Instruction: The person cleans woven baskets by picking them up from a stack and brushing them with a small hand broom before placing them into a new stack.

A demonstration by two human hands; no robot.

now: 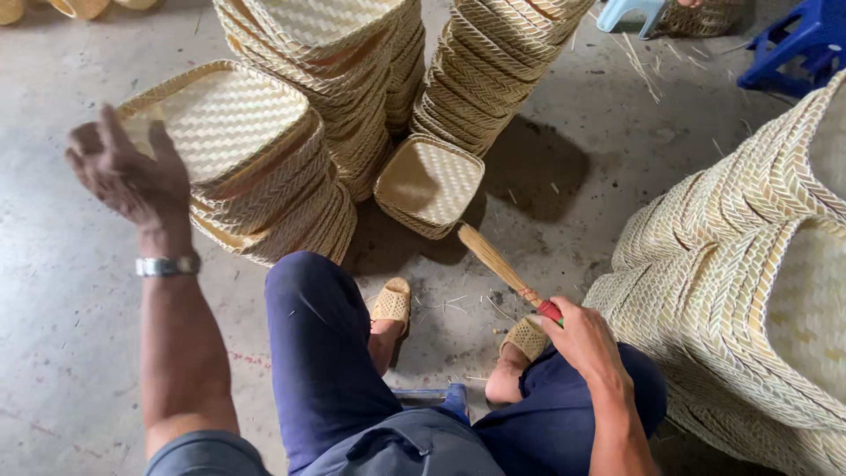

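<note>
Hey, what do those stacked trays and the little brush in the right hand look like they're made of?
The stacked trays look woven from pale flat strips, probably bamboo or palm; the herringbone weave shows, matte and unpainted. The brush in the right hand seems a bundle of tan plant fibres, bound in red at the grip. The left hand touches the top tray's rim.

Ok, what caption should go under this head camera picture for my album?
Left hand on a stack of pale woven square baskets; right hand holding a small straw brush with a red handle.
</note>
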